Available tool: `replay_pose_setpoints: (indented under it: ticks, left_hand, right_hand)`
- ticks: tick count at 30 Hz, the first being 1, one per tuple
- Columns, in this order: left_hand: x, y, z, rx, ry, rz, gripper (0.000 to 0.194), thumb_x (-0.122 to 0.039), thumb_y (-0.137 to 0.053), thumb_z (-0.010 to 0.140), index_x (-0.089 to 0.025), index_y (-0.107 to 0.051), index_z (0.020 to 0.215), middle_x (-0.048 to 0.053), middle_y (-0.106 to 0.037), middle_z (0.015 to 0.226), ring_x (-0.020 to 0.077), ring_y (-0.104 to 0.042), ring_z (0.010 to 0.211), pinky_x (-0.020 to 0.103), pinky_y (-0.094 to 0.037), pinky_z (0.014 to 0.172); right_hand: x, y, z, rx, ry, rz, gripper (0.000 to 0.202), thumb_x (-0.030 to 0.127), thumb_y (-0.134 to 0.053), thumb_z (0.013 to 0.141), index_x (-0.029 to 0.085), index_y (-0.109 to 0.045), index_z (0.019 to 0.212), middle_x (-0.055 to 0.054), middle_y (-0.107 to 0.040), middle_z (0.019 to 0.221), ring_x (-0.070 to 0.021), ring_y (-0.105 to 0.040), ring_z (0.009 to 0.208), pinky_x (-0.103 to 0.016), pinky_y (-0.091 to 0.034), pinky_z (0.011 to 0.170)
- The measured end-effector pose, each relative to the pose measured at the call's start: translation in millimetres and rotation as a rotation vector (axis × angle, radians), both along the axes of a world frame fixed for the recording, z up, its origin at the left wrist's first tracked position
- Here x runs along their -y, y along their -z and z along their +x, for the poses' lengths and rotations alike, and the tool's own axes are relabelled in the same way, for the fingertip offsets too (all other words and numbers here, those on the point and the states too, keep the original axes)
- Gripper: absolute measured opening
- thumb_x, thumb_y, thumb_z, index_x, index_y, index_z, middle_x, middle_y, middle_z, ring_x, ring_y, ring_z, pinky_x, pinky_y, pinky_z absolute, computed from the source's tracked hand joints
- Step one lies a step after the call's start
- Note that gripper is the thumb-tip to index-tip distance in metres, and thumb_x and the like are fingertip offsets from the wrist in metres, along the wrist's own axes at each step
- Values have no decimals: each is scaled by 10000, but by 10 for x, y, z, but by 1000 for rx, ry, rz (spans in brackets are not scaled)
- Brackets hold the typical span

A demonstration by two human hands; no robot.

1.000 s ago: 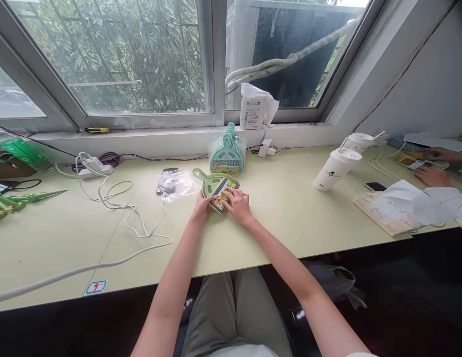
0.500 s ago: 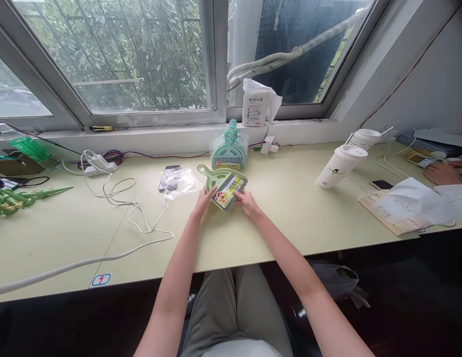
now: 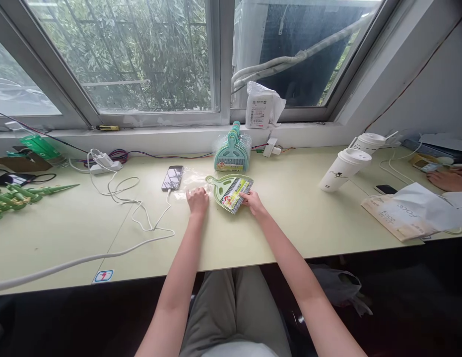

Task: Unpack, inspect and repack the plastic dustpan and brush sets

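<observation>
A small green dustpan with a grey-bristled brush (image 3: pixel 231 192) and a yellow-and-white label is tilted just above or on the table; I cannot tell which. My right hand (image 3: pixel 253 202) is closed on its right edge. To its left, my left hand (image 3: pixel 198 201) rests low over the table, fingers curled on a clear plastic bag (image 3: pixel 191 179), whose sheet spreads out behind the knuckles. A phone (image 3: pixel 172 177) with a white cable plugged in lies left of the bag. Behind the dustpan, a stack of similar green dustpan sets (image 3: pixel 231 151) stands in clear wrap against the wall.
White cables (image 3: pixel 141 213) loop across the left of the table (image 3: pixel 290 233), near a power strip (image 3: pixel 106 167) and green plastic stalks (image 3: pixel 30 198). Two white cups (image 3: pixel 342 171) and a tissue pack (image 3: pixel 398 215) stand right. Another person's hand (image 3: pixel 448 179) is at the far right.
My left hand has let go of the dustpan set and moved left onto the plastic bag. The bag has shifted off the phone. My right hand keeps the dustpan set, slightly further right.
</observation>
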State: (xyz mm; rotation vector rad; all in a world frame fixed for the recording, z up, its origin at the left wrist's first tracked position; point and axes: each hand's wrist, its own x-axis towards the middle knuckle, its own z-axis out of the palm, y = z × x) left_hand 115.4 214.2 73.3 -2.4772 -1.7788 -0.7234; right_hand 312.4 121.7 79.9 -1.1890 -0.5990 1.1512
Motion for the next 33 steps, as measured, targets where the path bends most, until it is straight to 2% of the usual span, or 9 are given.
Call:
replay_pose_setpoints:
  ticks: [4,8,16,19,21,25,30,32,33]
  left_hand:
    - [24,-38,5,-69,-28,-79,390,-82,-399,818,-182,-568,1154,111,-667,952,245,-621,911,383,-420,906]
    - [-1,-37,-13,-14,-60,-125,449,-36,-338,829,-187,-542,1199,122,-659,975,238,-627,914,318,-466,781]
    - [34,-45,-70,453,27,11,430,-113,-309,880,-181,-522,1247,151,-626,1045,265,-596,998,389,-439,899]
    - [30,-69,-108,546,-8,14,412,-140,-315,890,-182,-532,1238,148,-621,1072,270,-584,1037,409,-422,935]
    - [27,-79,-111,571,-5,9,404,-157,-313,899,-182,-533,1237,149,-616,1105,272,-574,1064,413,-413,948]
    - [60,-82,-35,605,148,-47,368,-206,-336,912,-203,-553,1210,124,-602,1188,268,-545,1122,421,-388,985]
    - [212,-151,123,658,440,-104,391,-236,-405,901,-264,-472,1285,70,-579,1242,232,-503,1192,425,-331,1055]
    - [292,-216,172,654,449,-35,422,-243,-425,897,-254,-418,1319,81,-502,1337,230,-386,1307,456,-220,1121]
    - [327,-250,189,667,389,13,456,-259,-449,891,-245,-378,1341,94,-430,1400,236,-294,1364,475,-156,1141]
  right_hand:
    - [12,-16,52,47,5,-41,120,94,-609,768,123,-614,885,-75,-720,896,-153,-685,735,-253,-578,624]
    - [29,-27,88,86,12,-58,135,109,-621,762,124,-620,895,-73,-725,884,-154,-688,730,-242,-577,614]
    - [123,-131,122,64,-119,-6,180,144,-685,725,127,-654,902,-93,-724,927,-183,-694,753,-273,-586,629]
    - [141,-143,178,57,-169,-27,192,139,-703,707,122,-669,895,-98,-725,919,-191,-695,768,-274,-587,632]
    - [131,-125,199,55,-125,-45,169,116,-698,701,118,-671,868,-94,-727,893,-187,-694,758,-269,-587,631]
    - [97,-70,148,54,6,-29,146,109,-675,717,125,-655,860,-80,-726,890,-177,-690,748,-264,-585,620]
    - [97,-43,21,69,-85,34,188,178,-699,720,122,-651,893,-97,-718,940,-192,-688,795,-294,-589,663]
    - [99,-33,-8,72,-103,65,216,204,-714,713,129,-650,905,-94,-714,961,-192,-684,820,-299,-589,687]
    - [97,-26,-17,66,-101,81,229,218,-719,711,134,-649,913,-91,-712,975,-192,-683,832,-302,-589,700]
